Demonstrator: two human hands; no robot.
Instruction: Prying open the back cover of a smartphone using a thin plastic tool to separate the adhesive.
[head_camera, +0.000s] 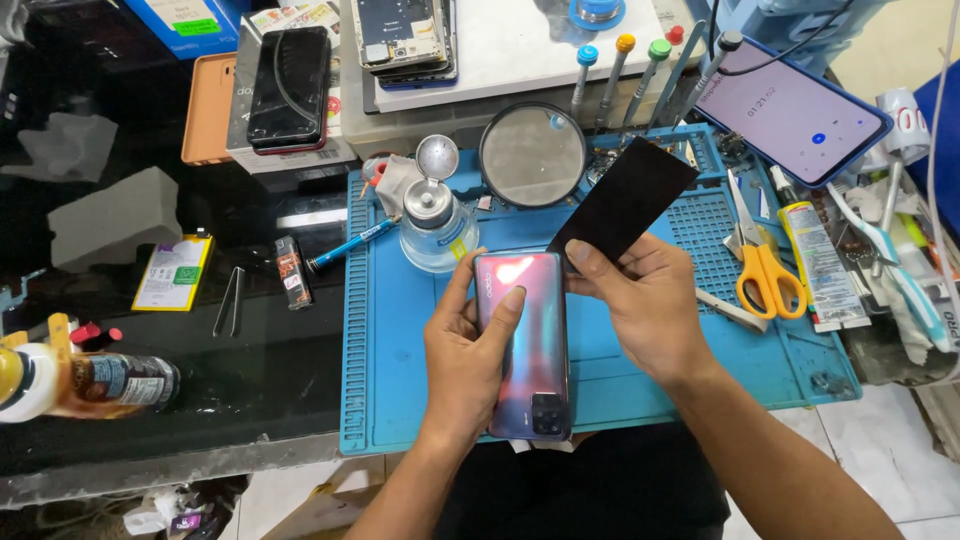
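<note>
My left hand (470, 345) grips the iridescent smartphone (527, 345), back side up, over the blue repair mat (400, 340) on the counter (250, 370); my right hand (645, 300) pinches a black rectangular sheet (625, 198) by its lower corner, just beside the phone's top edge, yellow scissors (765, 280) to its right

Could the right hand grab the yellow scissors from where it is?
Probably yes, but not straight away. The scissors lie in the open on the blue mat, just beside the right hand, with nothing between. That hand is pinching a black sheet, though, so it isn't free.
</note>
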